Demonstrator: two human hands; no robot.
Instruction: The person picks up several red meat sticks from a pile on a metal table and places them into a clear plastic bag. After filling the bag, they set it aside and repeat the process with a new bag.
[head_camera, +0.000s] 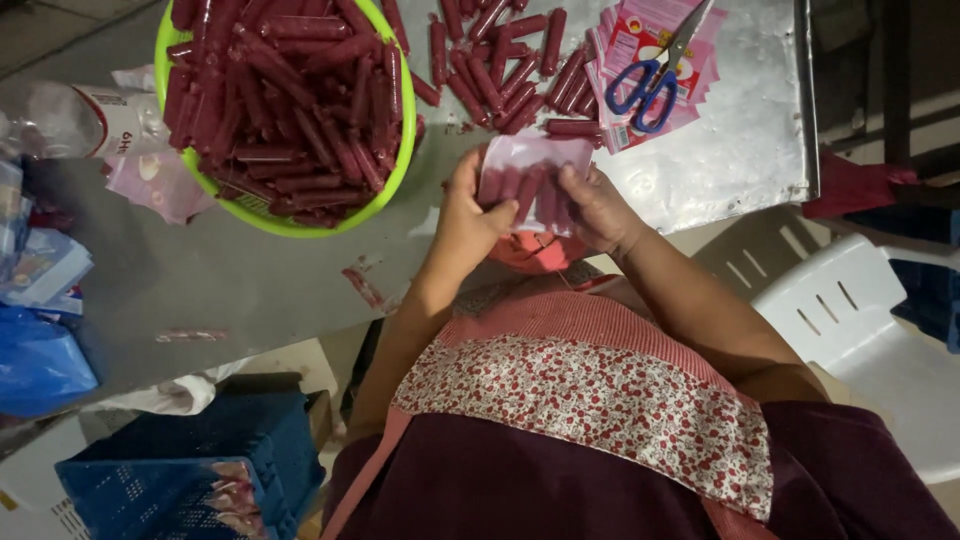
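Nearest the lens, an apron (590, 400) with a flowered band fills the foreground. Farther left on the grey table (200, 270), a green basket (285, 222) holds red sausages (290, 90). Left hand (468, 212) and right hand (598, 208) both pinch a clear bag (535, 178), apparently sausage-filled, above the table edge. Blue-handled scissors (655, 75) lie on pink packets (640, 40) at right.

head camera looks steeply down, close, probably.
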